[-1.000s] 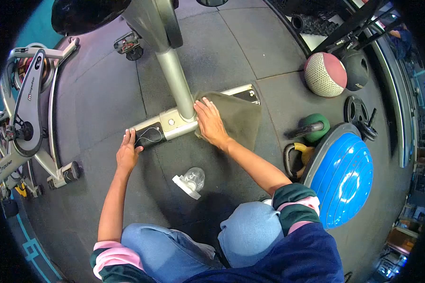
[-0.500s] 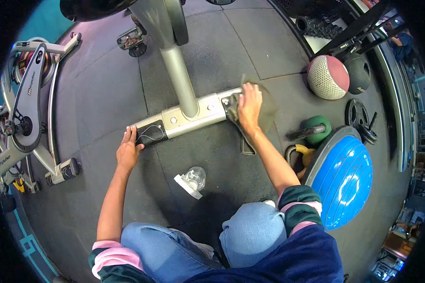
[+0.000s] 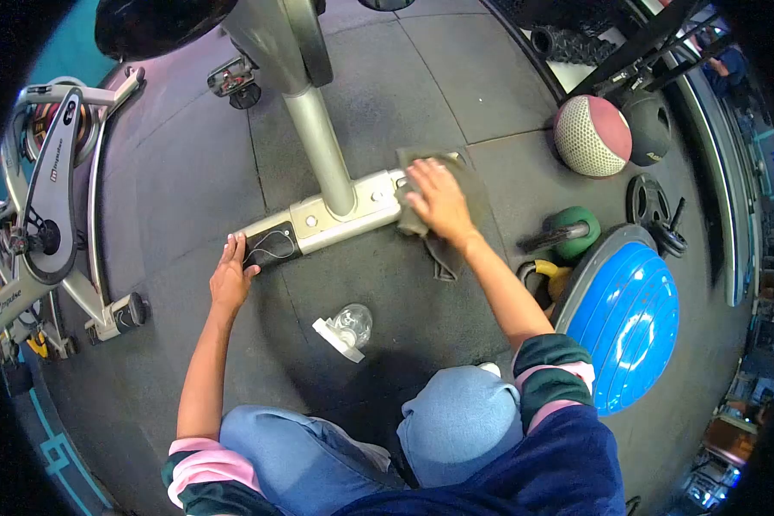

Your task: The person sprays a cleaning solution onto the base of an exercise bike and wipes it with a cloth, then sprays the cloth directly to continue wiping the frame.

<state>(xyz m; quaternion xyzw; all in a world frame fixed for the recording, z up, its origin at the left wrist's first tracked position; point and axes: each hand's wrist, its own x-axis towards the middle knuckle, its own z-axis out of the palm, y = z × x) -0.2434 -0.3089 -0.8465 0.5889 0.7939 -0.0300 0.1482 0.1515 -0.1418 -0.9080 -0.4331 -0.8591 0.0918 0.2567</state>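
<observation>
My right hand [image 3: 439, 199] lies flat with spread fingers on a dark olive cloth [image 3: 413, 220], pressing it onto the right end of the exercise bike's base bar [image 3: 353, 205]. One corner of the cloth hangs toward the floor. At the bar's other end, my left hand [image 3: 230, 275] rests against the black end cap [image 3: 271, 244], fingers stretched out and holding nothing. A thin light cord loops over that cap. Nearer to me, a clear spray bottle with a white top [image 3: 351, 327] lies on the floor.
On the right are a blue balance dome [image 3: 629, 327], a green kettlebell [image 3: 576, 234], a yellow kettlebell [image 3: 559, 279], weight plates [image 3: 648, 202], a pink and white ball [image 3: 590, 136] and a black ball [image 3: 647, 129]. Another bike [image 3: 52, 189] stands left.
My right hand and the cloth have shifted left along the bar, and the cloth covers more of its right end. The left hand stays at the black cap.
</observation>
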